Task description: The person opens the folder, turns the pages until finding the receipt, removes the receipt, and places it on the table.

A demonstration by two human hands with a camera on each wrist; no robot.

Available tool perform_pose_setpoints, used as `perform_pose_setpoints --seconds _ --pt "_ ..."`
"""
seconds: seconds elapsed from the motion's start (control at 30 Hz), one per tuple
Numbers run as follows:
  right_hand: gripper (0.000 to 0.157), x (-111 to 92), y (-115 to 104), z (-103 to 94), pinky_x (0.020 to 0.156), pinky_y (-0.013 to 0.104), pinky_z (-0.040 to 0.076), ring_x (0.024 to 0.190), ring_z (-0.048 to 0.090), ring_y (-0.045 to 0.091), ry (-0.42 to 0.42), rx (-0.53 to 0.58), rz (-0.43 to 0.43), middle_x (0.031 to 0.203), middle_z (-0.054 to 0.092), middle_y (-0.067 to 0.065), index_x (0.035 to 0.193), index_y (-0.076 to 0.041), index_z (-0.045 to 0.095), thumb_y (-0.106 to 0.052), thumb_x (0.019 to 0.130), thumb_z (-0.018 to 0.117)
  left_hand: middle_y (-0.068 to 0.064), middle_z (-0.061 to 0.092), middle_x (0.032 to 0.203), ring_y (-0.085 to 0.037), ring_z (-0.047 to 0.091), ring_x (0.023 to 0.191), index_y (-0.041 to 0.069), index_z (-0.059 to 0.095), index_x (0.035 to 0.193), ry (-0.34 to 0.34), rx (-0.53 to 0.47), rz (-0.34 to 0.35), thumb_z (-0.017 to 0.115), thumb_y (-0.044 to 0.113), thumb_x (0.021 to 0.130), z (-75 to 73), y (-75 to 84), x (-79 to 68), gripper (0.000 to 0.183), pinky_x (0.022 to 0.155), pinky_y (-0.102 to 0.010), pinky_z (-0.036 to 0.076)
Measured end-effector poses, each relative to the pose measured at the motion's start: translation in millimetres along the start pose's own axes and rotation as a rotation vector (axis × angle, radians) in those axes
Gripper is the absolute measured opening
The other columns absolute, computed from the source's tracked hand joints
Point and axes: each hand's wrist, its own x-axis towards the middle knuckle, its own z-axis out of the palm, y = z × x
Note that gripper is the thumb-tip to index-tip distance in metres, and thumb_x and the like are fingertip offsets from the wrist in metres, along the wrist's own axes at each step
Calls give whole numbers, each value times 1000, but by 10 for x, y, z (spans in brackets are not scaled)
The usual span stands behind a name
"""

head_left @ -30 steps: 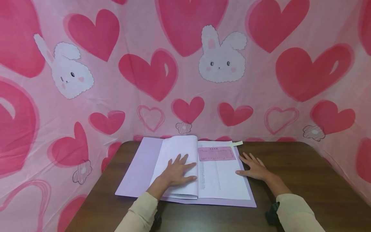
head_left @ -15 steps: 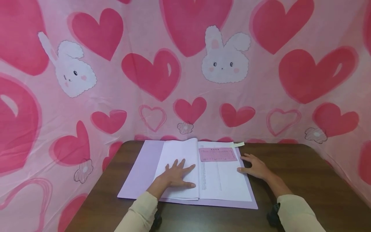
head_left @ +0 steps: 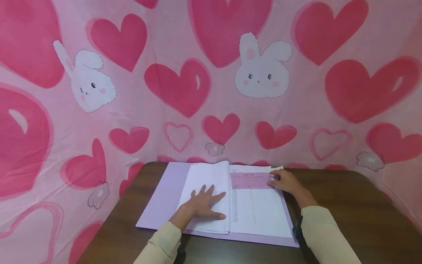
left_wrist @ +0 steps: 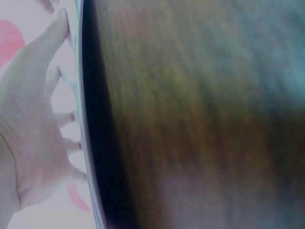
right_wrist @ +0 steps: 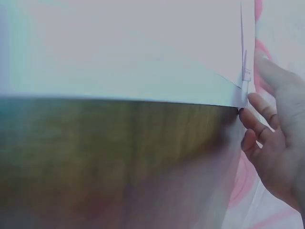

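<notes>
A lilac folder (head_left: 157,203) lies open on the table, holding white sheets. My left hand (head_left: 200,206) rests flat with spread fingers on the turned-over left pages (head_left: 204,172). In the left wrist view the same hand (left_wrist: 35,105) shows its fingertips along the paper surface. On the right page (head_left: 260,211), printed with a column of small text, lies a pink printed slip (head_left: 250,180) near the top. My right hand (head_left: 287,181) is at the slip's right end, its fingers bent over the page edge. In the right wrist view this hand's (right_wrist: 276,129) thumb and fingers stand apart.
A pale yellow-green tab (head_left: 278,168) sticks out at the page's top right corner, beside the right hand. Dark wood tabletop (head_left: 343,209) surrounds the folder. Behind it hangs a pink cloth (head_left: 158,99) with hearts and rabbits. Both wrists wear dark bands.
My right hand has moved from the folder's right edge up and left to the pink slip's end, its fingers bending. The left hand stays on the left pages. The head view has shifted slightly.
</notes>
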Motion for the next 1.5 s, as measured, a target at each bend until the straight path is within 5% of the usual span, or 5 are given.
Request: perform_pose_setpoints --seconds 0.3,0.67,0.93,1.17,1.5 --pt "61 128 188 -8 98 66 52 123 54 50 -36 -1 5 138 54 29 133 -3 64 -33 83 83 -10 22 172 -43 17 159 49 30 156 -27 24 39 62 79 80 19 82 72 88 120 -73 19" --pt "39 253 -107 -104 89 46 52 95 58 31 -101 28 71 106 63 20 113 2 60 -15 85 81 -8 23 172 -42 16 159 47 31 157 -8 3 6 64 76 79 -70 91 14 89 121 -73 16" --pt "81 141 -147 70 90 55 60 118 63 42 -51 291 43 148 51 22 159 -22 35 -20 89 77 -8 21 172 -43 14 160 46 30 157 -18 5 -10 63 76 79 -49 35 25 90 121 -74 15" --pt "49 107 -59 160 103 60 52 119 59 42 -7 281 14 146 53 27 143 -7 58 -16 96 68 -8 19 173 -42 12 160 46 29 158 -31 -11 -20 63 75 80 -19 9 8 90 122 -73 14" --pt "48 143 104 26 105 56 52 122 61 43 -90 274 -58 142 57 28 139 1 60 -15 95 70 -9 20 172 -42 12 160 46 29 157 -23 -24 -20 65 75 80 14 -25 5 90 122 -73 14"
